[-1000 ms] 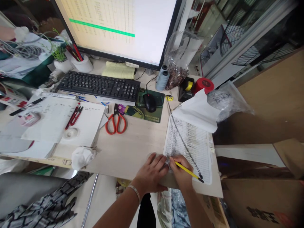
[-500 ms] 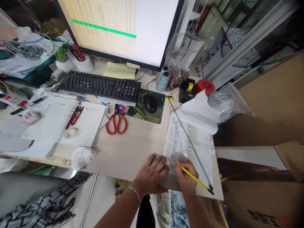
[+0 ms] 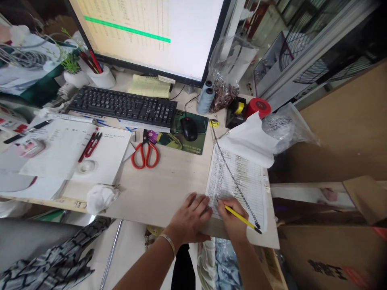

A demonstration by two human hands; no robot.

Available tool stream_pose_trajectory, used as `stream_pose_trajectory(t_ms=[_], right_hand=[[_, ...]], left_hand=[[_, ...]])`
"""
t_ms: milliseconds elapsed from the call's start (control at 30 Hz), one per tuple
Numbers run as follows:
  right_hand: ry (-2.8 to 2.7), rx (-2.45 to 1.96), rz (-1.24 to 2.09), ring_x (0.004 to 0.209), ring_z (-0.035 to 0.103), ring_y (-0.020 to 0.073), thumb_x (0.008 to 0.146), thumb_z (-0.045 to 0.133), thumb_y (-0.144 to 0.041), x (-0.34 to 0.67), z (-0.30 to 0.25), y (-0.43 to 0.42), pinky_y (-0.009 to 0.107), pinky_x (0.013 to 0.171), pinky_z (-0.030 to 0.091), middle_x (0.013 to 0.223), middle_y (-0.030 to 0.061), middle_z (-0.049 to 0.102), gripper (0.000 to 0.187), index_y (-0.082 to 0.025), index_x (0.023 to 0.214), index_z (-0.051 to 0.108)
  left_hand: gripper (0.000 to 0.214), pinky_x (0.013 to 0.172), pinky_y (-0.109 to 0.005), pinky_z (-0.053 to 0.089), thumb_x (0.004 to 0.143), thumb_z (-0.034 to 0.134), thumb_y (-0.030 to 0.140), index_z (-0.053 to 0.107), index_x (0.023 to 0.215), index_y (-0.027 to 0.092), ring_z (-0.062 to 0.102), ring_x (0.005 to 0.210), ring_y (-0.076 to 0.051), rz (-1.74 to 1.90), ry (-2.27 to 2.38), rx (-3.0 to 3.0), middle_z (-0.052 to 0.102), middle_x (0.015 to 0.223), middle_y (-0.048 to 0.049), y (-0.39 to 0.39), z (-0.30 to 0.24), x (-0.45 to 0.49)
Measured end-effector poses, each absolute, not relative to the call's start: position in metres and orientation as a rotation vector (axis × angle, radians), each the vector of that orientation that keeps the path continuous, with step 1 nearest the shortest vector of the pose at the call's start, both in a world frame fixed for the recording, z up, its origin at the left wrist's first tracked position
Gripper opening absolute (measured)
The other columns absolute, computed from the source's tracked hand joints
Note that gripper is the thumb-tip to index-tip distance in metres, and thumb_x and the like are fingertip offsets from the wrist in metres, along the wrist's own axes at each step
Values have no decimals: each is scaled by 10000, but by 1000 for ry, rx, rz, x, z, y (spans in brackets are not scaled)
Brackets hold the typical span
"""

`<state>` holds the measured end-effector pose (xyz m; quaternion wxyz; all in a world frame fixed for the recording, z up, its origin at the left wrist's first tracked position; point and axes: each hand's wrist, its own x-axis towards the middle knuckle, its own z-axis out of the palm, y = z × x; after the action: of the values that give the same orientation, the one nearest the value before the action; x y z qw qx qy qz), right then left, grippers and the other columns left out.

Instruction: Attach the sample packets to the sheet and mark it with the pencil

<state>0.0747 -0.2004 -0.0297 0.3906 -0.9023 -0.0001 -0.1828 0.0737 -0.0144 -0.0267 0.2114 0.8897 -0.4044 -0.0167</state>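
Note:
My left hand [image 3: 189, 219] lies flat with fingers spread on the desk edge, its fingertips touching the left border of a printed sheet of rows [image 3: 242, 183]. My right hand [image 3: 232, 215] is closed on a yellow pen [image 3: 241, 218], the tip resting on the lower part of that sheet. A coiled black cord [image 3: 231, 175] runs from the pen's end up across the paper. A folded white paper [image 3: 249, 141] covers the sheet's upper right corner.
Orange scissors [image 3: 145, 153], a black mouse [image 3: 189, 129] on a green pad, a black keyboard [image 3: 123, 105] and a lit monitor [image 3: 151, 32] stand behind. Papers with red pens [image 3: 89, 145] lie left. Thread spools [image 3: 205, 98], plastic bags [image 3: 284, 127], a red lid [image 3: 258, 106] sit right.
The pen swung out to the right half a second ago and has come back; its tip sits slightly higher on the sheet. My left hand stays in place.

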Motion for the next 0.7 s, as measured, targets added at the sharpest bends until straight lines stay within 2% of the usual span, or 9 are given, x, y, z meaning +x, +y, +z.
stream_pose_trajectory(t_ms=[567,700], right_hand=[[-43,-2309,-463,559,560,121,817,630,-255,75,-29,-199,243,538,454,620,-27,598,155,-211,685,561],[-49,-2309,-476,547,544,117,831,602,-263,76,-27,-198,244,544,458,588,-32,566,211,-215,644,517]], left_hand=[[733,1126,-489,102,699,640,640,471,1216,149,358,1283,-321,-58,-1110,2473,442,1364,-160,-13,-24,74],[750,1130,-488,103,671,676,620,470,1216,147,360,1281,-321,-65,-1104,2475,442,1365,-160,-14,-24,74]])
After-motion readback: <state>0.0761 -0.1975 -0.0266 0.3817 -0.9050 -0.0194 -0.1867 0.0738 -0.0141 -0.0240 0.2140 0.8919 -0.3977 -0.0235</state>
